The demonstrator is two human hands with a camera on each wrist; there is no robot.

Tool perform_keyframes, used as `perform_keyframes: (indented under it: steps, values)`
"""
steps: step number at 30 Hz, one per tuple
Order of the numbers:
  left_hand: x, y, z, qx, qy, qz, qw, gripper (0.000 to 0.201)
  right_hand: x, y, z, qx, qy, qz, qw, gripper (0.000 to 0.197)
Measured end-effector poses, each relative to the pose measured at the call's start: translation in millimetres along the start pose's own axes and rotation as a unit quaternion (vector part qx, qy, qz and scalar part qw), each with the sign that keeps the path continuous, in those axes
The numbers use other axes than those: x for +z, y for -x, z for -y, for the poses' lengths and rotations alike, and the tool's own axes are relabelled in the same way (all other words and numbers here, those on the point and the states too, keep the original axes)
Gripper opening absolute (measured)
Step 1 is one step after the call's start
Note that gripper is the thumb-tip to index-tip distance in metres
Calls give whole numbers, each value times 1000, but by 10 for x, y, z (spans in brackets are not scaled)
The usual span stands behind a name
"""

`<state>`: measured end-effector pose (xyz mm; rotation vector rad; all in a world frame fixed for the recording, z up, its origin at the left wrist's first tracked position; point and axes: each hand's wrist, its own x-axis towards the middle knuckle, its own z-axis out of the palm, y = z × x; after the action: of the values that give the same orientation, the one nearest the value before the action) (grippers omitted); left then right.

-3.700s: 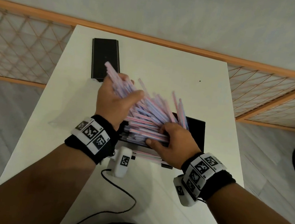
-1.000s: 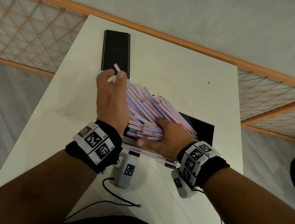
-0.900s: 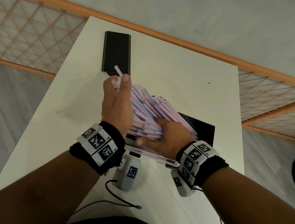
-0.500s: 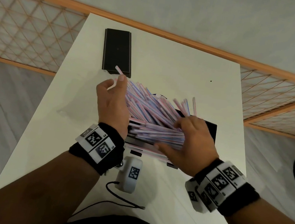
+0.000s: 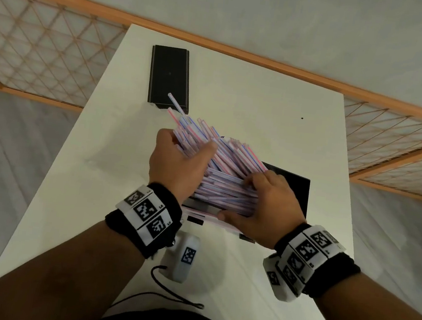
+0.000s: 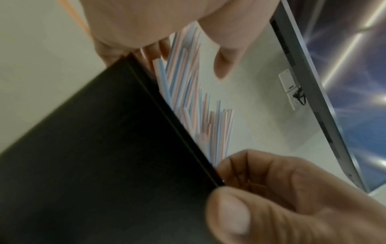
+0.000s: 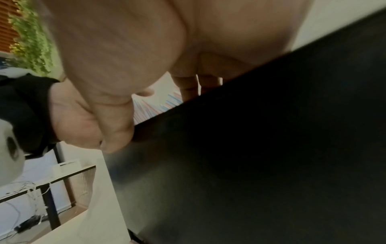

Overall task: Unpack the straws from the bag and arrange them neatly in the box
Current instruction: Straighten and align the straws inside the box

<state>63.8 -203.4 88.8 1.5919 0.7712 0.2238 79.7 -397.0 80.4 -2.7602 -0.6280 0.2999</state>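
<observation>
The heap of thin pink-, blue- and white-striped plastic straws [image 5: 225, 172] sits piled in the open black rectangular box [image 5: 291, 188] at the middle of the white table [image 5: 251, 106], their loose ends fanning toward 11 o'clock, above the box rim. The left hand [image 5: 177, 163] is clamped around the fanned ends, thumb over the top and fingers curled behind. The right hand [image 5: 268, 206], at 4 o'clock from the left, presses on the near ends with curled fingers while its thumb lies along the box's front edge. A flat black rectangular lid [image 5: 169, 77] lies at 12 o'clock, and one straw tip reaches over its near edge.
</observation>
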Motion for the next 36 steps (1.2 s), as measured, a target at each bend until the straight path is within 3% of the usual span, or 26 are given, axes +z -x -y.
perform_keyframes:
  steps: [4,8,10,13,15,17,21,24,27,31,35,36]
  values:
    - [-20,-49,55,16,-100,25,995,32,34,-10,-17,13,31,61,998,92]
    - [-77,-47,-15,89,-174,38,980,17,92,-53,-1,0,5,70,998,89]
    - [-89,-48,-58,114,-212,50,969,21,86,-72,20,7,-10,83,996,92]
    - [-91,-22,-127,137,-253,60,956,47,98,-100,51,8,-29,86,996,96]
    - [-104,-22,-165,146,-223,50,963,56,117,-136,54,4,-25,68,997,96]
    - [-104,-57,-133,123,-159,35,979,57,129,-160,34,-3,-27,51,998,83]
    - [-88,-100,13,40,-88,43,994,41,148,-138,-4,-27,-76,-5,997,64]
    - [-104,-6,19,85,-168,58,980,47,130,-134,30,5,-82,34,996,67]
    - [-172,33,-22,121,-183,6,976,47,40,-107,50,-8,-35,38,999,74]
    - [-161,-48,18,40,-25,-46,998,49,-67,-41,-85,9,-53,37,998,82]
    - [5,-40,7,-11,59,37,998,85,66,-34,-80,-7,2,123,992,107]
    - [43,-21,9,-20,67,40,997,84,87,-48,-40,-9,17,135,991,109]
